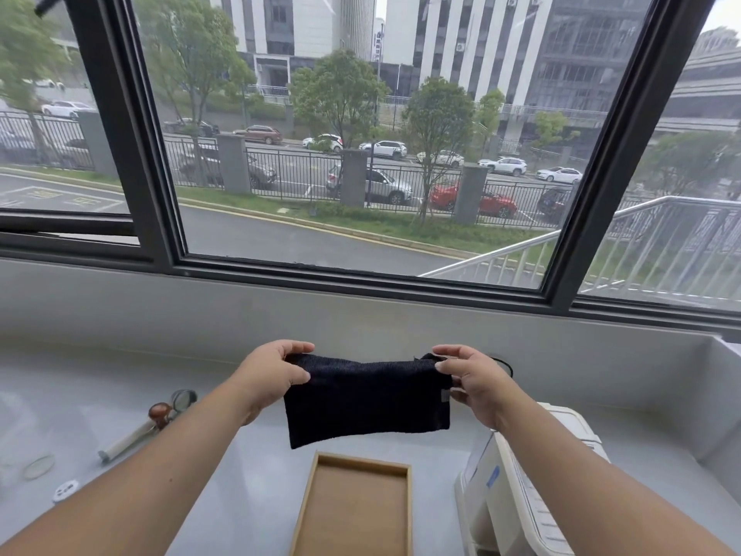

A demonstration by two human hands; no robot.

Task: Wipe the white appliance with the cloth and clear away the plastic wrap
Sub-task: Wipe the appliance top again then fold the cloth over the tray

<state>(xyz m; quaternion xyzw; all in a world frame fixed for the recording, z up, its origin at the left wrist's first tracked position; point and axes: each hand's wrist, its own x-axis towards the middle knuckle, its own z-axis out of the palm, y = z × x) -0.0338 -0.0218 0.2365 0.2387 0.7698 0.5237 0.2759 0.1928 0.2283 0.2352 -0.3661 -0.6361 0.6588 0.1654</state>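
The grey counter runs back to a low ledge under the window and ends on the right at a raised side wall. A broad strip of it lies bare between the ledge and the hands, and another between the wooden tray and the small things at the left. The tray sits at the near edge, just left of the white appliance, with a narrow gap of counter between them. Both are cut off by the bottom of the frame, and the right forearm crosses over the appliance, so its top and controls are hard to make out; a blue mark shows on its side. At the left lie a magnifying glass, a brown knob on a pale rod, a clear disc and a small white round piece, all blurred. A thin black cord loops out behind the right hand. The cloth hangs in the air above the counter, beyond the tray and left of the appliance, touching neither. It is dark, near black, with a fine knit texture, spread as a flat rectangle with a small grey tag on its right edge. The left hand pinches its upper left corner between thumb and fingers, and the right hand pinches the upper right corner the same way, holding the top edge taut.
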